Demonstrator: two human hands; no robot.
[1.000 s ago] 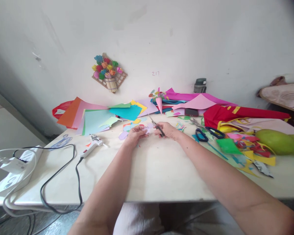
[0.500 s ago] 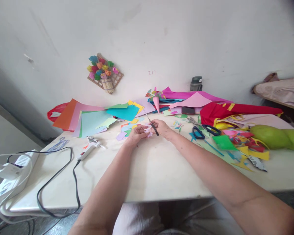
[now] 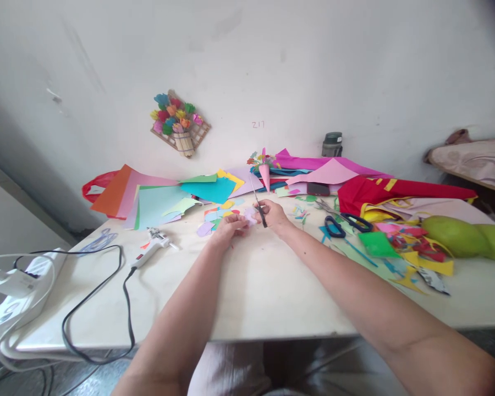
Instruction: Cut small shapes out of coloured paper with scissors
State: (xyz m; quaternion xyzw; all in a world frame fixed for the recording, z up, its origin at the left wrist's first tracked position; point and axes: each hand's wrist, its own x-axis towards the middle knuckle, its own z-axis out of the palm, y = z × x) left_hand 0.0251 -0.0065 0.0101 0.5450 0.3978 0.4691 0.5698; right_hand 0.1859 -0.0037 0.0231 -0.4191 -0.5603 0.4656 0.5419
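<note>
My left hand (image 3: 227,226) is closed on a small pale lilac paper piece (image 3: 249,218) held just above the white table (image 3: 256,286). My right hand (image 3: 274,214) grips a pair of small scissors (image 3: 259,204) with black handles, blades pointing up and away, right beside the lilac piece. Both hands meet near the table's middle, far from me. Loose coloured paper scraps (image 3: 214,217) lie just beyond my left hand.
A white glue gun (image 3: 154,245) with a black cable (image 3: 124,297) lies left, a power strip (image 3: 14,286) beyond it. Coloured paper sheets (image 3: 165,195) stack at the back. Blue-handled scissors (image 3: 342,225), paper offcuts (image 3: 408,247), red cloth (image 3: 396,192) and a green gourd (image 3: 466,236) crowd the right.
The scissors have swung from slanting left to nearly upright. My hands stayed together over the same spot; the camera shifted slightly.
</note>
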